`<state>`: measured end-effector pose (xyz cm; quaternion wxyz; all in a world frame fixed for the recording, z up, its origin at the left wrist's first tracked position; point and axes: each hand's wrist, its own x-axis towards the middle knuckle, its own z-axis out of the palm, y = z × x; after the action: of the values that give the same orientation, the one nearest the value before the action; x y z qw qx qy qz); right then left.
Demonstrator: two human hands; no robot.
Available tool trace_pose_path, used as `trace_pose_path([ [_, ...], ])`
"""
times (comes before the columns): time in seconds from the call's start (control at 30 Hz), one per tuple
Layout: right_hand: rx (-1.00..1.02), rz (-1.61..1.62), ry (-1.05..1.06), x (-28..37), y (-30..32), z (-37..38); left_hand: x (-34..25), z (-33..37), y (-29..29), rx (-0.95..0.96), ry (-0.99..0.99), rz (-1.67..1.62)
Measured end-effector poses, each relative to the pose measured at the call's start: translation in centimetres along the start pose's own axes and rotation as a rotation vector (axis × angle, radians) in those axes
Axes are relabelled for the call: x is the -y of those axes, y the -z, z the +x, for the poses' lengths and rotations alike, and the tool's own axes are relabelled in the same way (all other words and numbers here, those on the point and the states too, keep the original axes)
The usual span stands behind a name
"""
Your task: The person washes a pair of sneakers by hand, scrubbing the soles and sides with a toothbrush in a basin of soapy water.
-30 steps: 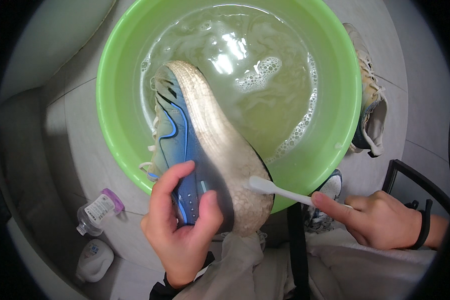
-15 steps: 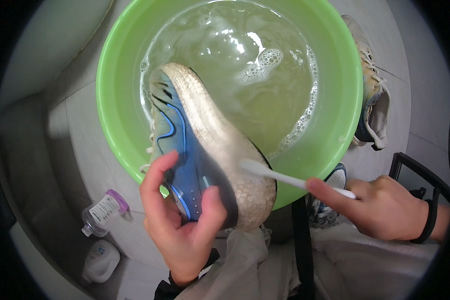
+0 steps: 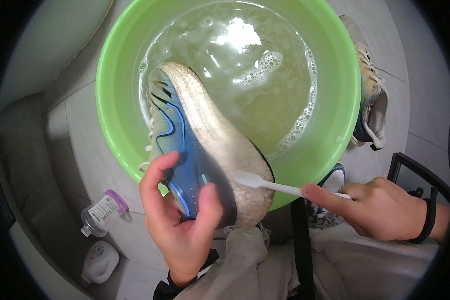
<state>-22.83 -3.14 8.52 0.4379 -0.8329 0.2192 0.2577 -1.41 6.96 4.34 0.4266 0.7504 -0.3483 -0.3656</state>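
Note:
A blue sneaker with a thick off-white midsole lies on its side, tilted over the near left rim of a green basin. My left hand grips it around the heel opening, fingers on the far side and thumb against the blue upper. In my right hand is a white toothbrush, index finger stretched along its handle. The brush head rests against the midsole near the heel; its bristles are hidden underneath. Cloudy, greenish water with foam patches fills the basin.
A second sneaker sits on the tiled floor right of the basin. At lower left lie a clear bottle with a purple base and a white bottle. A black frame stands at the right, near a worn shoe.
The toothbrush head has shifted slightly down and left along the midsole toward the heel. My left hand and the sneaker stay nearly still. Light reflections on the water have changed.

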Motion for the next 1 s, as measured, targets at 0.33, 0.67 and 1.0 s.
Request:
trace_pose_path([
  [0.33, 0.023, 0.159, -0.032, -0.5, -0.8, 0.3, 0.3, -0.1, -0.1, -0.009, 0.023, 0.004],
  [0.67, -0.037, 0.388, -0.027, -0.5, -0.3, 0.6, 0.4, -0.2, -0.2, -0.106, 0.135, -0.058],
  [1.0, -0.337, 0.247, -0.025, -0.5, 0.0, 1.4, 1.7, -0.7, 0.0, -0.161, 0.046, -0.149],
])
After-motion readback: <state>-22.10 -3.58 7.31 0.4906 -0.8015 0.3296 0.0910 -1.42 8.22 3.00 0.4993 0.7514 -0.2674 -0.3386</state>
